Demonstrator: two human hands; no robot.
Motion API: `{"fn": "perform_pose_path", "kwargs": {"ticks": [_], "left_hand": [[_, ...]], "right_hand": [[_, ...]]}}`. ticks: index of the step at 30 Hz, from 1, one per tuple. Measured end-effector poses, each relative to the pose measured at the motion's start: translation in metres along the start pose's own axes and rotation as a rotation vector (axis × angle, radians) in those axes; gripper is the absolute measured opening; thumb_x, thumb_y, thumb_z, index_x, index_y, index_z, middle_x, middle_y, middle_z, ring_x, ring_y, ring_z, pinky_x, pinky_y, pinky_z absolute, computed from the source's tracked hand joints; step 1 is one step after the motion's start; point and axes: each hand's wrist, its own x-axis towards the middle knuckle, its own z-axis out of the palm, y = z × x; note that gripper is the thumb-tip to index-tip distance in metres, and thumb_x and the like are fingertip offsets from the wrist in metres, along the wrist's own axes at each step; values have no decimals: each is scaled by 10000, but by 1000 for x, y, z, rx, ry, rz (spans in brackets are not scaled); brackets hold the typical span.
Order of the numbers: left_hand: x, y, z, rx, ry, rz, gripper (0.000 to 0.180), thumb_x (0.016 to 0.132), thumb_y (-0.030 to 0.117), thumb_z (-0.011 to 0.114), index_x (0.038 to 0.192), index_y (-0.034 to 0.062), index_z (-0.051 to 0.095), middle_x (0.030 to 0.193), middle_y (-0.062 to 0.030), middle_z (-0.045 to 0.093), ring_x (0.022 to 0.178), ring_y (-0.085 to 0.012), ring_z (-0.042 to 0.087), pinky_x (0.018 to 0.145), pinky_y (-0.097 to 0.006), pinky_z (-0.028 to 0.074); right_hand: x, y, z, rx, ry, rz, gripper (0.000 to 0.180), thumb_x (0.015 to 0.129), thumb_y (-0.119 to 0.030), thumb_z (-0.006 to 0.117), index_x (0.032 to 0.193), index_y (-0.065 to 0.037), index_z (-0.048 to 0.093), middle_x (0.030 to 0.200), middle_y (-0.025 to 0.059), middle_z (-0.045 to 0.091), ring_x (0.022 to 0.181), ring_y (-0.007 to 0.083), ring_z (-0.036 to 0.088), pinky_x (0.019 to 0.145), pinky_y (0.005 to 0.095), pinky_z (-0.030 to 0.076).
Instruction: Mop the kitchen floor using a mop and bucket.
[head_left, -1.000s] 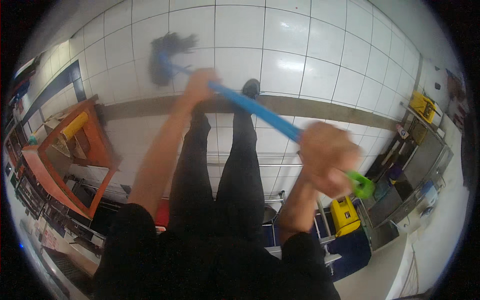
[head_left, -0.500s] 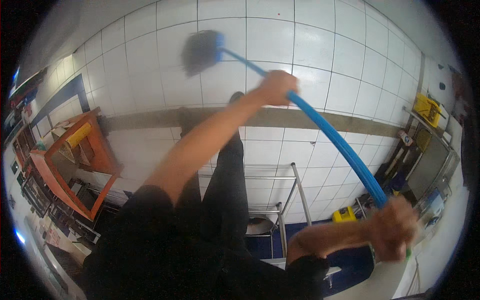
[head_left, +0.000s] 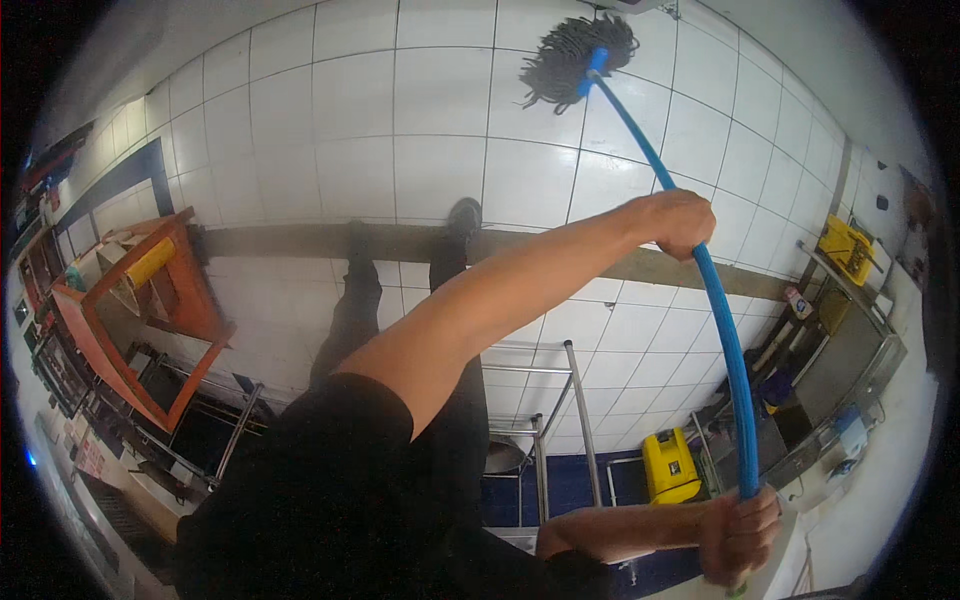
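A mop with a dark grey string head (head_left: 562, 62) rests on the white tiled floor at the far side, right of the middle. A blue clamp joins the strings to a long blue handle (head_left: 727, 335). My left hand (head_left: 682, 222) wraps round the upper part of this handle, its arm stretched across to the right. Lower down, near the handle's end, my right hand (head_left: 740, 535) is closed round it. The handle's tip pokes out just below that hand. Beneath me, my dark shoe (head_left: 463, 217) stands by a grey strip in the floor.
An orange wooden frame (head_left: 120, 330) stands at the left. Metal tubing (head_left: 585, 430) rises close to my legs, with a yellow case (head_left: 670, 467) beside it. Another yellow item (head_left: 848, 250) and a metal cabinet (head_left: 845, 345) line the right wall.
The mop head has swept to the right and farther away. My left hand has shifted right and slightly nearer; my right hand has come nearer and a little left. Both still grip the handle.
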Motion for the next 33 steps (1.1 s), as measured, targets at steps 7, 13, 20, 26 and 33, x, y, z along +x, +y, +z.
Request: {"fn": "perform_pose_path", "kwargs": {"ticks": [7, 13, 20, 26, 33], "left_hand": [[-48, -80, -51, 183, 279, -158, 117, 624, 191, 652, 584, 82, 636, 639, -160, 606, 657, -352, 613, 625, -450, 490], [-200, -201, -107, 343, 549, -78, 151, 623, 111, 703, 671, 77, 564, 715, -95, 546, 709, -315, 560, 640, -423, 441], [-231, -224, -93, 401, 517, -269, 144, 650, 117, 692, 644, 65, 557, 726, -94, 546, 708, -298, 557, 616, -391, 436], [-72, -155, -28, 396, 403, -156, 192, 610, 204, 712, 665, 125, 546, 748, -63, 572, 721, -309, 582, 604, -422, 449], [41, -77, -6, 286, 501, 81, 197, 643, 247, 686, 575, 125, 547, 694, -63, 574, 697, -294, 590, 605, -420, 464]], "right_hand": [[53, 64, 8, 135, -113, 59, 228, 683, -181, 501, 508, -183, 356, 518, -42, 372, 489, 104, 365, 543, 258, 345], [25, 172, 144, 474, -151, 149, 285, 712, -161, 495, 507, -117, 303, 414, 2, 305, 372, 133, 254, 455, 311, 276], [-5, 194, 147, 413, -88, 319, 264, 717, -145, 524, 535, -4, 396, 501, 155, 419, 448, 219, 339, 492, 362, 316], [14, 132, 11, 326, -68, 185, 268, 813, -221, 460, 574, -102, 450, 470, -2, 331, 462, 142, 341, 535, 343, 316], [41, 48, -11, -48, -138, 71, 278, 762, -139, 491, 520, -166, 357, 465, -15, 313, 454, 111, 313, 503, 318, 298]]}}
